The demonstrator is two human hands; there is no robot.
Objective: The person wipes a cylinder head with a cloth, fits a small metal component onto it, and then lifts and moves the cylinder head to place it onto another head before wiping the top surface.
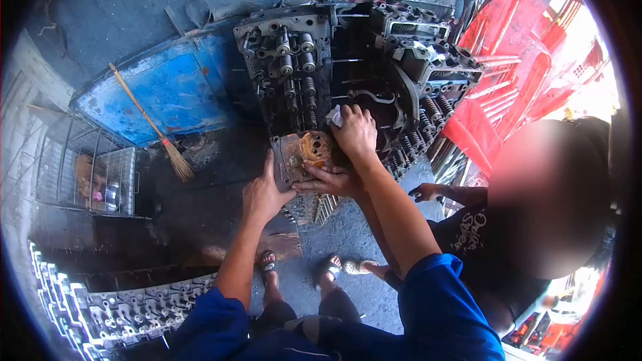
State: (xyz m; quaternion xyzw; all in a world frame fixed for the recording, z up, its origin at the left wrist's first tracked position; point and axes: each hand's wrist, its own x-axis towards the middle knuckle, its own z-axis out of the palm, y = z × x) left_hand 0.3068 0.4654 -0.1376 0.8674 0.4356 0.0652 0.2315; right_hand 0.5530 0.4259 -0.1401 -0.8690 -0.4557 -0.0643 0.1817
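My right hand (pixel 356 132) is closed on a crumpled white rag (pixel 335 115) beside the dark engine block (pixel 348 40). A greasy metal plate (pixel 289 150) with a round, rust-orange hub (pixel 315 148) is at the near end of the engine. My left hand (pixel 262 194) lies along the plate's left edge, index finger stretched out and thumb apart. Another person's hand (pixel 328 182) rests on the plate's near edge, just below the hub. What is under my right palm is hidden.
A cylinder head (pixel 284 60) with valve springs stands at the engine's left. A co-worker (pixel 468 247) is close on my right. At left are a broom (pixel 144 113), a wire cage (pixel 87 174) with an animal inside, and engine parts (pixel 134 311) at lower left.
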